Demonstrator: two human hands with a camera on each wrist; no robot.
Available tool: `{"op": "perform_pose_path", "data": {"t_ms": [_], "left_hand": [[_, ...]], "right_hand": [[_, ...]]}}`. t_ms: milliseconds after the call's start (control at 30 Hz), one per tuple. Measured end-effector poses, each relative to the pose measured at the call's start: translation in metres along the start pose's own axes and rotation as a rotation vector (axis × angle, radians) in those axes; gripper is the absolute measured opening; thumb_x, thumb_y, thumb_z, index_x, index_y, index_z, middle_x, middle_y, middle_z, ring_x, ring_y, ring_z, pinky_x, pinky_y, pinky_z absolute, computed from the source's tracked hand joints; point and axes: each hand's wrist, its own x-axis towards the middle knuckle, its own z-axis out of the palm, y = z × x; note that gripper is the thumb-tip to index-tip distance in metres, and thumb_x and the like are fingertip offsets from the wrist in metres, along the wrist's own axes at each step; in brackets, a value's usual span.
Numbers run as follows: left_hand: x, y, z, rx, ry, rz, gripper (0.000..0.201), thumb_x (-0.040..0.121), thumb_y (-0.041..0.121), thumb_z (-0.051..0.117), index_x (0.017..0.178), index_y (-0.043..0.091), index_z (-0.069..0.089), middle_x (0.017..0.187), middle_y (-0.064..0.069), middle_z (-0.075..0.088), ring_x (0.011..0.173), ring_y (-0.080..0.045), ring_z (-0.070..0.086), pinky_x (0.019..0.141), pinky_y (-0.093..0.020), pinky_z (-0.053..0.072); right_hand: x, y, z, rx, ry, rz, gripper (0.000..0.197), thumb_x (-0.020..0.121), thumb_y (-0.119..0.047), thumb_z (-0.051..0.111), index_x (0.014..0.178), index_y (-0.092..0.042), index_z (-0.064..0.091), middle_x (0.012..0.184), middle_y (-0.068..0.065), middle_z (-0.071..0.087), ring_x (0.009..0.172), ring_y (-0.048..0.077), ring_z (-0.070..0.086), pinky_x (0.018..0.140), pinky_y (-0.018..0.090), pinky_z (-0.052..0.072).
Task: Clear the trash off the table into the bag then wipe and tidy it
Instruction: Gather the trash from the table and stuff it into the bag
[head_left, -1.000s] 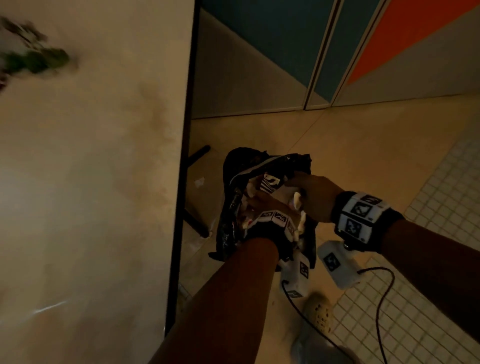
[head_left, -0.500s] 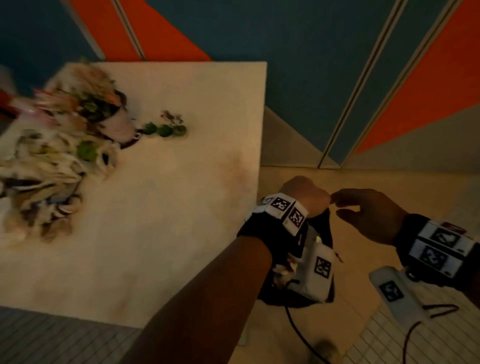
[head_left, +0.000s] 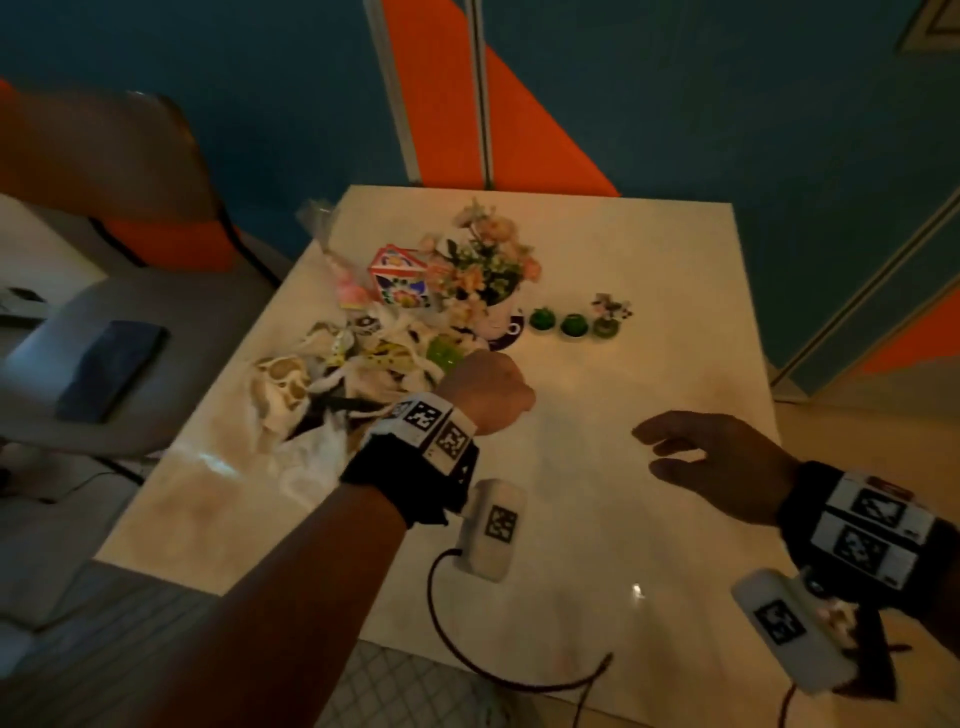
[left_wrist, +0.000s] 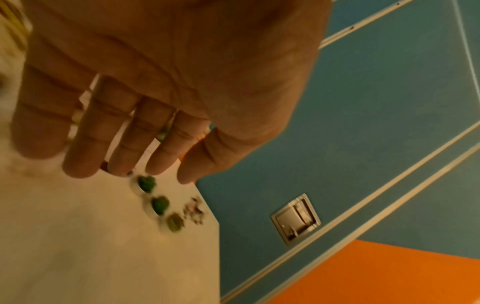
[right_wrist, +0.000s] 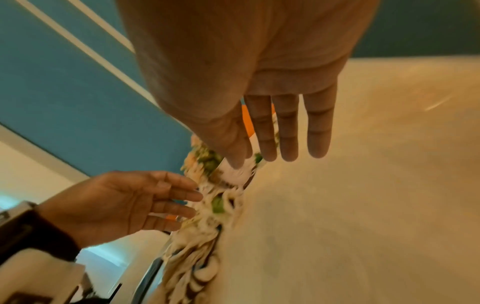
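Hovering over the pale square desk (head_left: 649, 322), your left hand (head_left: 485, 392) and right hand (head_left: 717, 462) are both slack-fingered, each grip empty. Crumpled white wrapper trash (head_left: 358, 364) sits just beside your left hand, near the potted flowers (head_left: 483, 265).

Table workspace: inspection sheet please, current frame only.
Surface: pale glossy table top, faintly smudged.
Job's things: heap of crumpled white wrappers and paper trash on the left part; bag not in view.
Clutter: white pot of pink flowers, patterned carton, three small green plant pots.
Grips: left hand open beside the heap; right hand open, empty.
Cables: dark cord from the left wrist unit.
Surroundings: blue and orange wall, grey chair.
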Motion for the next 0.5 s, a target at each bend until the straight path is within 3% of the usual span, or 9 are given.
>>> {"op": "perform_pose_path", "data": {"t_ms": [67,200,300,400,500], "left_hand": [[0.002,-0.038,-0.018,-0.029,0.048,-0.05,0.026,0.089,0.017,0.055,0.108,0.005,0.067,0.105,-0.01,0.066,0.098,-0.025,0.062,0.087,-0.036,0.052],[0.0,-0.099,-0.04,-0.054,0.139,-0.133,0.022,0.09,0.02,0.055,0.108,0.014,0.065,0.115,-0.004,0.063,0.104,-0.022,0.058,0.078,-0.026,0.043],[-0.007,-0.134,-0.043,-0.014,0.25,-0.22,0.025,0.087,0.021,0.056,0.111,0.017,0.063,0.113,-0.003,0.063,0.088,-0.018,0.056,0.068,-0.022,0.041],[-0.018,-0.16,-0.04,-0.039,0.306,-0.306,0.025,0.085,0.024,0.06,0.109,0.016,0.06,0.112,-0.005,0.06,0.09,-0.021,0.054,0.074,-0.026,0.04],[-0.02,-0.182,-0.033,-0.024,0.322,-0.337,0.03,0.08,0.032,0.065,0.103,0.02,0.052,0.115,-0.011,0.052,0.099,-0.031,0.056,0.081,-0.036,0.047]], "right_hand": [[0.019,-0.026,0.015,-0.035,-0.045,-0.004,0.034,0.092,-0.022,0.061,0.124,-0.026,0.054,0.127,-0.004,0.054,0.112,0.015,0.055,0.096,0.031,0.045],[0.05,-0.066,0.04,-0.052,-0.116,-0.009,0.037,0.093,-0.023,0.059,0.13,-0.022,0.052,0.133,-0.003,0.053,0.115,0.015,0.054,0.096,0.03,0.044],[0.073,-0.089,0.059,-0.077,-0.164,-0.017,0.04,0.092,-0.022,0.061,0.13,-0.021,0.052,0.135,0.0,0.053,0.118,0.018,0.054,0.097,0.033,0.046],[0.094,-0.113,0.083,-0.091,-0.219,-0.02,0.048,0.088,-0.025,0.065,0.133,-0.023,0.049,0.139,0.002,0.05,0.123,0.019,0.051,0.097,0.033,0.045],[0.108,-0.135,0.11,-0.157,-0.259,-0.104,0.064,0.084,-0.031,0.069,0.141,-0.027,0.039,0.147,0.003,0.038,0.132,0.022,0.041,0.105,0.032,0.036]]}}
